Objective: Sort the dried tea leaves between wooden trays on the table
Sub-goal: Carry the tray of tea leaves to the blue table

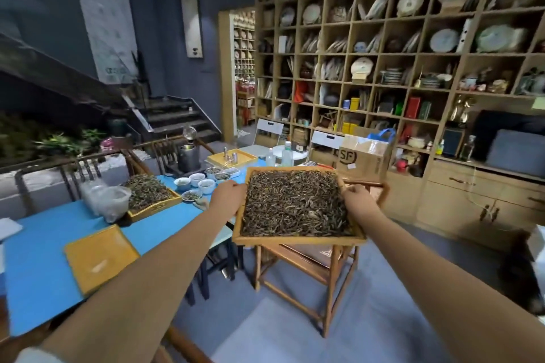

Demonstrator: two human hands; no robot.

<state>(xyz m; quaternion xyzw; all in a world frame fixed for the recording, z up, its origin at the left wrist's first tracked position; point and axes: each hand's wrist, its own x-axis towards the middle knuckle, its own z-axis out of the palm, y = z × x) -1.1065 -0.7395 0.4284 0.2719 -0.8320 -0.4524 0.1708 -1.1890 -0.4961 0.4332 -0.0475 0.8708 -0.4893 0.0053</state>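
Note:
I hold a wooden tray [298,239] full of dark dried tea leaves [295,203] in the air above a wooden chair, to the right of the blue table [38,247]. My left hand [226,195] grips the tray's left rim and my right hand [357,197] grips its right rim. On the table, a second wooden tray [159,206] carries a heap of greener leaves [146,188]. A third tray [100,256], nearly bare with a few leaves, lies at the table's near side.
Small white bowls [197,181] with leaves, a clear plastic bag [110,200], a metal pot [188,156] and a yellow tray with tins [231,158] stand further back. The wooden chair [309,268] is under the held tray. A cardboard box [364,156] and shelves line the right.

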